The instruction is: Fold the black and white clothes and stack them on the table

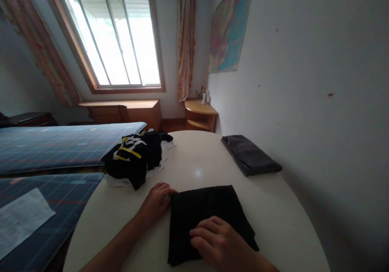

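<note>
A folded black garment (203,203) lies flat in a rough square on the white table, near its front. At the garment's far left corner is my left hand (158,201), its fingers curled and the fingertips closed on the edge there. My right hand (217,237) rests on top of the near part of the garment, fingers stretched out and slightly bent. The kind of garment cannot be told from its folded shape.
A round white table (197,150) holds a folded dark grey garment (251,154) at the right and a loose pile of black and white clothes (142,154) at the left. Beyond the left edge stand blue plaid mattresses (60,142), one with a paper sheet (22,219). A wall (319,134) rises at right.
</note>
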A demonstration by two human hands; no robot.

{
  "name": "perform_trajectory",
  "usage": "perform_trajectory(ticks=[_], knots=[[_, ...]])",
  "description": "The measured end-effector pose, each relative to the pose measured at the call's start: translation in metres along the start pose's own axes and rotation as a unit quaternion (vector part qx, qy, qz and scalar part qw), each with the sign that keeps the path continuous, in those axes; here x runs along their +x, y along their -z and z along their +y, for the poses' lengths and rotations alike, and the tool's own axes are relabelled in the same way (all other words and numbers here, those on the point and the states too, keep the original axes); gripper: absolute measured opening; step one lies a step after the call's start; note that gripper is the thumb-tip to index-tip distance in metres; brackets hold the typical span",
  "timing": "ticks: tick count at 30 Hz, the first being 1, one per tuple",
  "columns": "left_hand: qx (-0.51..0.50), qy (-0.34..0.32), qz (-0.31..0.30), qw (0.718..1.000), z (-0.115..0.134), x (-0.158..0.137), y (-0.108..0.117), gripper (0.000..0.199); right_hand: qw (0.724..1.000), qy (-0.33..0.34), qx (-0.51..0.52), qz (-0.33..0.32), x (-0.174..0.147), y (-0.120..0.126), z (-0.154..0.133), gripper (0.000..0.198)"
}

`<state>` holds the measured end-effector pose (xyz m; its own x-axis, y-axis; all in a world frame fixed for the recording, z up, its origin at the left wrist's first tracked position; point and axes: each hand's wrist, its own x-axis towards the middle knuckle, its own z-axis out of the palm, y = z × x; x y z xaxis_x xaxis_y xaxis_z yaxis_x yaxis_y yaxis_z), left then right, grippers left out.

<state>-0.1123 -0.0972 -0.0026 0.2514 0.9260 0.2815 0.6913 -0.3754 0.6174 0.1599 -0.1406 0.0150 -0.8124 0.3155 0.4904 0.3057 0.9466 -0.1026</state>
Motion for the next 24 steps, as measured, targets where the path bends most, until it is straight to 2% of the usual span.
perform_trajectory(ticks=[4,12,17,21,24], knots=[[-0.003,0.0,-0.009,1.0,0.0,0.0,-0.001,0.033,0.999,-0.001,-0.027,-0.04,-0.003,-0.009,-0.002,0.005],[0.002,0.03,0.027,0.999,0.004,0.003,-0.004,0.027,0.998,-0.049,-0.037,0.005,0.01,-0.022,-0.013,0.014],[-0.014,0.032,0.027,0.999,0.003,0.003,-0.002,0.028,0.999,-0.008,-0.033,-0.021,0.016,-0.032,-0.016,0.018],[-0.008,0.046,0.048,0.998,-0.001,0.003,-0.003,0.031,0.999,0.002,-0.026,-0.029,0.014,-0.026,-0.014,0.025],[0.0,0.067,0.073,0.995,-0.007,0.002,-0.002,0.029,0.999,-0.029,-0.029,-0.015,0.011,-0.017,-0.012,0.033]])
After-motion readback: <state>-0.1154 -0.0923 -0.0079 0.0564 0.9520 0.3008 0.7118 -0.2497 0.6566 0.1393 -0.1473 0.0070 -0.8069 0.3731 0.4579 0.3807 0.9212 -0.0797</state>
